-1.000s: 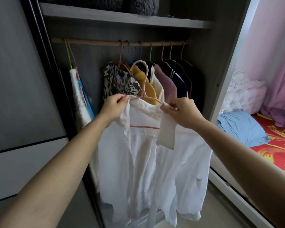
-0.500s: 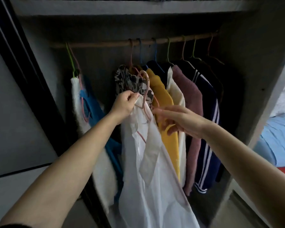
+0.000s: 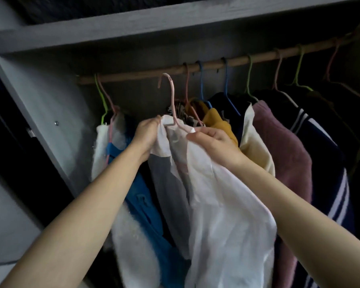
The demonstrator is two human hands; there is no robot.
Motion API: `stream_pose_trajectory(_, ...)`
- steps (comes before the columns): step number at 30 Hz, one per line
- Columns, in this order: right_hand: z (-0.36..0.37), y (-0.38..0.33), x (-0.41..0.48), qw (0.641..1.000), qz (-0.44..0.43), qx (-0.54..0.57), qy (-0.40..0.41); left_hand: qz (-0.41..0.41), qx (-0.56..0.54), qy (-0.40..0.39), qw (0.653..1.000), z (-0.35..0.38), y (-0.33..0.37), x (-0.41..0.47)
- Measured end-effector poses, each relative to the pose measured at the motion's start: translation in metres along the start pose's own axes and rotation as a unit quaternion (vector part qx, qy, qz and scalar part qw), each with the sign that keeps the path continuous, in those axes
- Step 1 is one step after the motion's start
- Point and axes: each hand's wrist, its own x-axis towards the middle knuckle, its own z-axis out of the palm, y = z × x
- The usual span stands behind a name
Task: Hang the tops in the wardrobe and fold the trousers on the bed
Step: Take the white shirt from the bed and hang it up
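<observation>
A white shirt (image 3: 222,208) hangs on a pink hanger (image 3: 172,94) that I hold up inside the wardrobe. My left hand (image 3: 148,135) grips the shirt's left shoulder over the hanger. My right hand (image 3: 213,140) pinches the right shoulder and the hanger arm. The hanger's hook is just below the wooden rail (image 3: 208,65), in the gap between the two tops at the left and the row at the right, and does not touch it.
On the rail hang a fluffy white top (image 3: 104,142) and a blue one (image 3: 141,200) at left, then patterned, yellow (image 3: 218,121), cream, mauve (image 3: 283,146) and dark striped tops. A grey shelf (image 3: 133,26) runs above. The wardrobe's side wall (image 3: 50,125) stands left.
Both hands have raised the shirt and hanger toward the rail. My right hand, loose before, now pinches the shoulder. The view has tilted up and closer; the bed is out of sight.
</observation>
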Motion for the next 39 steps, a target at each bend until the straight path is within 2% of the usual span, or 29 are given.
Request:
stream_pose_trajectory(3,0.012,-0.011,0.027,1.000,0.006,0.011,-0.001,0.004,-0.010,0.007,1.000,-0.017,0.010,0.016)
stream_pose_trajectory(8,0.035,-0.023,0.077,0.997,-0.022,0.052,0.058,0.062,0.018,-0.012,0.998,-0.027,0.020,0.043)
stream_pose_trajectory(12,0.049,-0.030,0.101,0.993,-0.027,0.070,0.095,0.068,0.009,-0.013,0.998,-0.025,0.027,0.056)
stream_pose_trajectory(15,0.059,-0.012,0.116,0.993,0.010,0.017,0.116,0.031,-0.010,-0.046,0.998,-0.023,0.014,0.061)
stream_pose_trajectory(19,0.057,0.012,0.114,0.995,0.032,-0.022,0.090,-0.010,-0.019,-0.073,0.997,-0.015,0.000,0.058)
stream_pose_trajectory(21,0.049,0.010,0.107,0.992,0.010,-0.073,0.102,0.000,-0.011,-0.088,0.996,-0.012,-0.001,0.058)
stream_pose_trajectory(26,0.028,0.012,0.094,0.972,-0.044,-0.174,0.149,0.080,0.087,-0.090,0.989,-0.003,-0.005,0.054)
stream_pose_trajectory(29,0.023,0.011,0.081,0.928,-0.134,-0.295,0.185,0.085,0.087,-0.085,0.989,-0.001,-0.005,0.054)
stream_pose_trajectory(30,0.022,0.008,0.074,0.900,-0.175,-0.332,0.219,0.086,0.090,-0.084,0.989,-0.002,-0.004,0.053)
stream_pose_trajectory(32,0.019,0.005,0.063,0.823,-0.233,-0.424,0.297,0.084,0.099,-0.091,0.987,-0.003,-0.002,0.051)
stream_pose_trajectory(34,0.010,0.007,0.053,0.763,-0.192,-0.521,0.330,0.083,0.099,-0.095,0.987,-0.002,-0.003,0.047)
stream_pose_trajectory(35,0.004,0.010,0.049,0.751,-0.143,-0.562,0.315,0.084,0.100,-0.096,0.987,-0.002,-0.005,0.044)
stream_pose_trajectory(37,-0.007,0.021,0.039,0.748,-0.070,-0.604,0.266,0.095,0.105,-0.094,0.985,-0.002,-0.010,0.036)
stream_pose_trajectory(39,-0.014,0.030,0.026,0.750,-0.075,-0.606,0.255,0.129,0.161,-0.083,0.975,-0.002,-0.015,0.028)
